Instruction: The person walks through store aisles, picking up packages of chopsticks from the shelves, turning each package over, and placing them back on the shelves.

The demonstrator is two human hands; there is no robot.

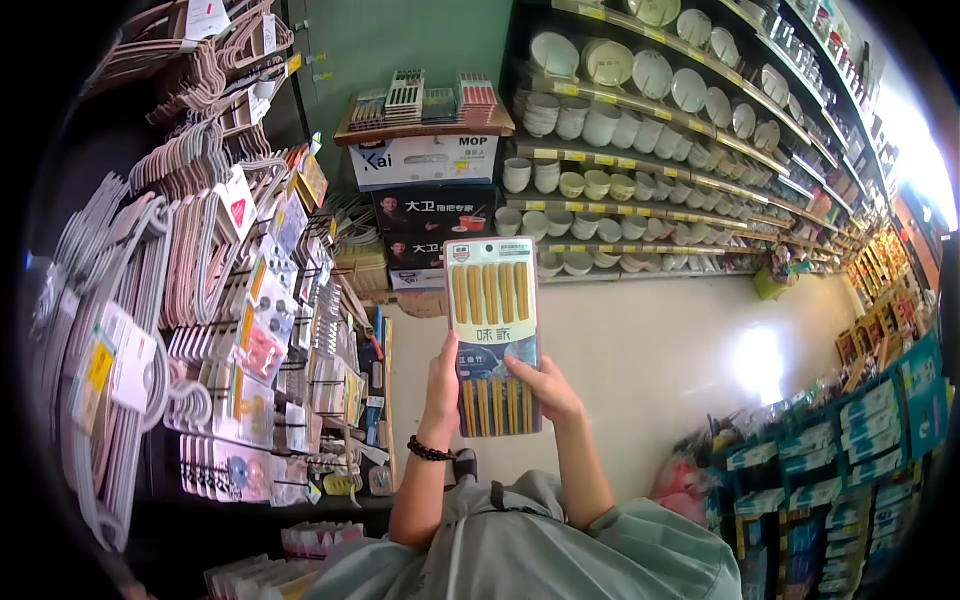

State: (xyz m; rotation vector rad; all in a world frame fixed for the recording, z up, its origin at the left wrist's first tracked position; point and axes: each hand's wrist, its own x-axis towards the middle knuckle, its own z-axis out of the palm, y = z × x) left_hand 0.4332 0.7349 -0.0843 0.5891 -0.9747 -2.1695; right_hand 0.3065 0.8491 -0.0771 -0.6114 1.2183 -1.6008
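Held upright in front of me is a pack of chopsticks [490, 290], flat and rectangular, with pale wooden sticks showing through windows above and below a blue printed band. My left hand [441, 380] grips its left edge, fingers hidden behind the pack; a dark beaded bracelet circles that wrist. On the opposite side my right hand [545, 385] closes round the right edge, its thumb lying across the front near the blue band. Beyond the pack, more boxed chopstick sets [405, 95] lie on a cardboard tray on top of stacked cartons.
Clothes hangers [130, 260] and hanging packaged goods [265, 330] crowd the left side. Stacked mop cartons [425, 165] stand ahead. Shelves of bowls [600, 125] and plates [650, 75] run along the right. Racks of teal packets [870, 430] fill the lower right beside the pale floor [640, 370].
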